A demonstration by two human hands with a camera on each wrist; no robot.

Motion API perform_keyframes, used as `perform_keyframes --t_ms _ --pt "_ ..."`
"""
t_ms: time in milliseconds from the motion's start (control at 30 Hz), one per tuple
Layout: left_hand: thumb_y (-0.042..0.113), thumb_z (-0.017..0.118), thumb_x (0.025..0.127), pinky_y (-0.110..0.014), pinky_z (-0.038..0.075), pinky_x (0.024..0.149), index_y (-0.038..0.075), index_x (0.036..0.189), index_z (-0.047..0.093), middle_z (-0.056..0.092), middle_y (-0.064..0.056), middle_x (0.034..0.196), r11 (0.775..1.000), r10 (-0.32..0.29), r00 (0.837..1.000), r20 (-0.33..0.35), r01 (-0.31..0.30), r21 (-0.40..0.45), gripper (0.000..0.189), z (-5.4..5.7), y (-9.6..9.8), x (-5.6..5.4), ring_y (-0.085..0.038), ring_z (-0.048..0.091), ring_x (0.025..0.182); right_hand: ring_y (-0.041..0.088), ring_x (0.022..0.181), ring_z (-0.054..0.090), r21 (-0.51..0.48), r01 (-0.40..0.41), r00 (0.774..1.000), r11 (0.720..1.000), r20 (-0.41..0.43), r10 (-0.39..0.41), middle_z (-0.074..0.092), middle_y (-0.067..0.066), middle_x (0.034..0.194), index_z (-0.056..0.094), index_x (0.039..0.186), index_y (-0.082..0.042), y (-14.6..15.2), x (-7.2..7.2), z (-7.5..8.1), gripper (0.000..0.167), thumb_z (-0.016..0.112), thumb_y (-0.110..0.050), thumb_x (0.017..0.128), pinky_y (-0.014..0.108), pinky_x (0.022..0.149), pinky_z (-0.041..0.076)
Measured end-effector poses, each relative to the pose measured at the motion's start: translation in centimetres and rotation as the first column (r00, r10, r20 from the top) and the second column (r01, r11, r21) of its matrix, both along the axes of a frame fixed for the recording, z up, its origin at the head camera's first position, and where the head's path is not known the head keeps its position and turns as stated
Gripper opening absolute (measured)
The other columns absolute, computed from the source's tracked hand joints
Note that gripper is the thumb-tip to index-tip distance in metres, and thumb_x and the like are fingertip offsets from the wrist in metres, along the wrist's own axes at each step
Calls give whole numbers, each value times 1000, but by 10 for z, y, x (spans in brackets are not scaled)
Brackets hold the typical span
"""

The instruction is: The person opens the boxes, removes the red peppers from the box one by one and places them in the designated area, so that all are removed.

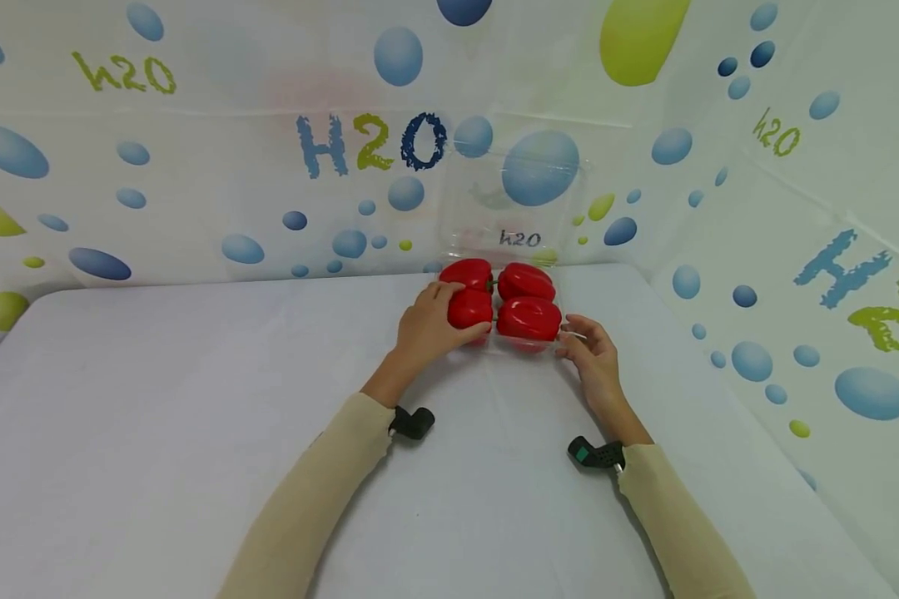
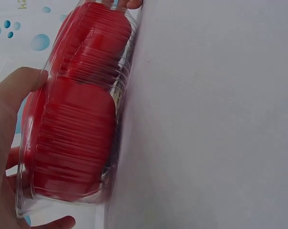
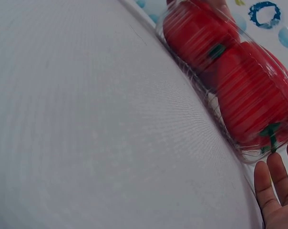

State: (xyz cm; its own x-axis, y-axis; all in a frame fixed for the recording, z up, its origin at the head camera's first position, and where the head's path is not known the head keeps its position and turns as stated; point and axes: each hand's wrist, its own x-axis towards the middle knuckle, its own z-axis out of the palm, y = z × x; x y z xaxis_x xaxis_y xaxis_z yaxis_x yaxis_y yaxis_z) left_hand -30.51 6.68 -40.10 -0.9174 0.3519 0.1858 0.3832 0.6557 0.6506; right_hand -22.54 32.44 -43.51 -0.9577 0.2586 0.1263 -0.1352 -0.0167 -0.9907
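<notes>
Several red bell peppers (image 1: 528, 319) with green stems sit in a clear plastic clamshell container (image 2: 67, 202) with ribbed walls. Its clear lid (image 1: 468, 195) stands raised at the back in the head view. My left hand (image 1: 430, 326) grips the container's left end, its thumb along the front rim and its fingers round the side, partly covering the front left pepper. At the front right corner is my right hand (image 1: 593, 358). Its fingers (image 3: 272, 174) reach up to the container's end in the right wrist view, fairly straight; whether they touch it is hard to tell.
A white-covered table (image 1: 195, 416) spreads to the left and in front. Behind it and to the right hangs a white curtain (image 1: 255, 191) with blue and green spots and H2O lettering. The container stands near the table's back edge. Dark cameras (image 1: 414, 423) sit on both wrists.
</notes>
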Motion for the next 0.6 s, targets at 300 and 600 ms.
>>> perform_keyframes --t_ms 300,600 --pt "52 72 78 -51 50 94 13 143 40 44 -12 142 997 49 999 24 -47 -58 82 4 8 1 -29 41 128 13 98 60 17 -3 1000 1000 5 3 56 2 118 53 129 -11 0 1 2 34 61 -13 96 23 82 55" --pt "51 74 77 -51 50 95 13 143 41 44 -13 142 997 71 997 31 -71 -28 82 4 9 2 -30 41 129 13 96 60 9 -4 1000 1000 10 4 55 2 119 52 130 -10 -1 1 2 35 60 -11 96 23 81 56"
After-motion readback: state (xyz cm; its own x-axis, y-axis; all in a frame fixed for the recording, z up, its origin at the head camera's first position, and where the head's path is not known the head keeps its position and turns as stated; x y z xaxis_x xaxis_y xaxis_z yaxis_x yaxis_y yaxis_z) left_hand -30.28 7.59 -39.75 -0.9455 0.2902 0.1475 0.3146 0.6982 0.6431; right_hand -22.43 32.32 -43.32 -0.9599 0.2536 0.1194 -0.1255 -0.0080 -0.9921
